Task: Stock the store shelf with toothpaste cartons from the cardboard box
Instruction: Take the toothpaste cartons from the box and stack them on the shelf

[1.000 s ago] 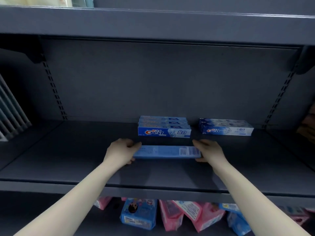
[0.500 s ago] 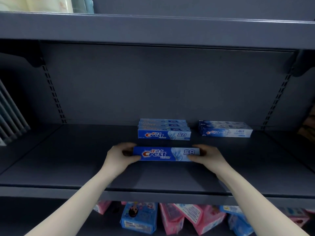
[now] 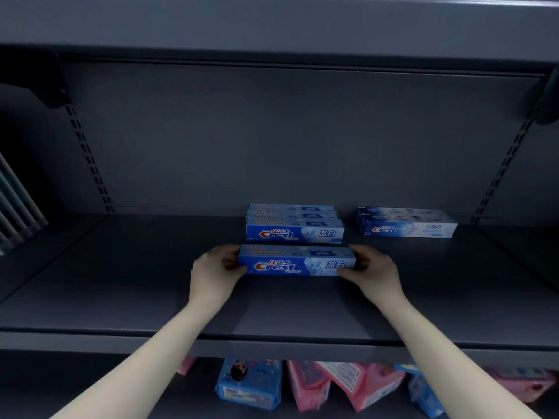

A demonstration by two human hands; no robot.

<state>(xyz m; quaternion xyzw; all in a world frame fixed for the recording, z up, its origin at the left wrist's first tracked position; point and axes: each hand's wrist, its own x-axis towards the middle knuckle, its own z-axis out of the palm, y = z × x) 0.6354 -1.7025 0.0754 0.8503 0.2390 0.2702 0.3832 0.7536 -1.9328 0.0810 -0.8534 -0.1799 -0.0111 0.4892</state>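
My left hand (image 3: 213, 273) and right hand (image 3: 373, 272) each grip one end of a blue toothpaste carton (image 3: 297, 260), held level on or just above the grey shelf (image 3: 121, 285). Just behind the carton sits a row of matching cartons (image 3: 294, 223); behind it to the right, paler cartons (image 3: 406, 222).

Toothpaste carton (image 3: 296, 263) between both hands (image 3: 216, 272), on shelf (image 3: 121, 282)

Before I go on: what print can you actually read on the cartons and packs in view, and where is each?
"Crest", "佳洁士", "盐白": front of the held carton, left hand and right hand at its ends.
"Crest", "佳洁士", "盐白": front carton of the middle row.
"Crest": right-hand cartons; other print blurred.
Lower-shelf packs: unreadable.
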